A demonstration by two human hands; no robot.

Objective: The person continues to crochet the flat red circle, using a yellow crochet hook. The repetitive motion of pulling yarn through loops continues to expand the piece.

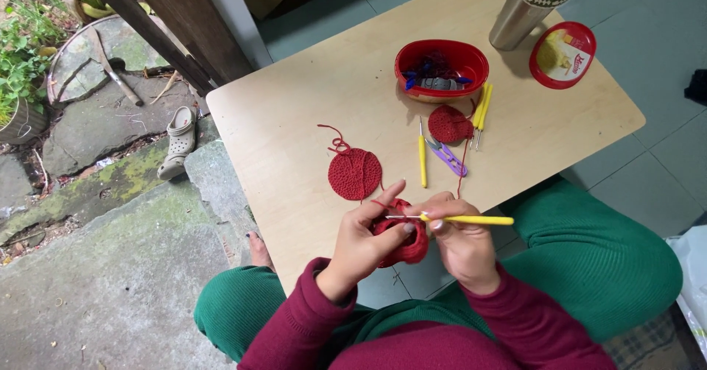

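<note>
Gripping a yellow hook [465, 220], the right hand [462, 246] is risking dropped stitches if the left hand [362, 246] loosens its pinch on the red piece [401, 242].

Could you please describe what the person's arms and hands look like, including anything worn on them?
Both arms are covered to the wrist by long dark-red ribbed knit sleeves with snug cuffs. The left hand and right hand are bare, with no gloves. No rings, watch or bracelets are visible from this view. The fingernails look pale, possibly painted, though they are too small to tell for sure.
</note>
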